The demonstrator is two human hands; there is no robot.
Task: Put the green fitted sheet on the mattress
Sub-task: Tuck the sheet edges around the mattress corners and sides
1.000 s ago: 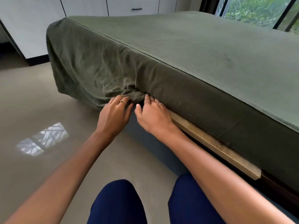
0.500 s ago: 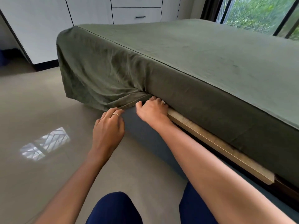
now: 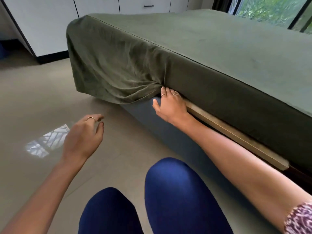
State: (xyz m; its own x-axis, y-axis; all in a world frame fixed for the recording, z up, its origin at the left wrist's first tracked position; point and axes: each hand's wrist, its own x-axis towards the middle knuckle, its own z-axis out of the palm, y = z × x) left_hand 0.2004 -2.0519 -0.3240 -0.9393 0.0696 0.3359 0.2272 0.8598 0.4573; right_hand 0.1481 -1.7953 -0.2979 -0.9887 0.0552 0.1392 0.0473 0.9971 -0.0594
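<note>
on the far left i see the floor (image 3: 33, 102), pale and glossy, with a bright window reflection (image 3: 49, 142) on it. behind it stands a white cabinet (image 3: 50, 22) with a dark base.

my left hand (image 3: 82, 139) hangs in the air above the floor, palm down, fingers loosely spread and slightly curled. it grips nothing and is well apart from the bed. a ring shows on one finger; the fingertips are motion-blurred.

below centre are my two knees (image 3: 168, 191) in dark blue fabric.

the green fitted sheet (image 3: 211, 48) covers the top and the visible side of the mattress. at the near corner it hangs loose and wrinkled (image 3: 114, 73), draping past the mattress edge and over the end of the grey-blue bed base (image 3: 152, 119). folds gather to one point at the lower edge of the mattress side.

my right hand (image 3: 170, 105) is at that point, palm down, fingers pressed against the sheet's lower edge where mattress meets base. the fingertips are partly hidden under the cloth, so i cannot tell whether they pinch the fabric or only push it. two rings are visible.

to the right, the sheet lies smooth and taut along the mattress side. a wooden slat (image 3: 236, 135) runs beneath it, exposed. a patterned sleeve (image 3: 298, 218) shows at the lower right. a window (image 3: 270, 10) with greenery is at the upper right.
</note>
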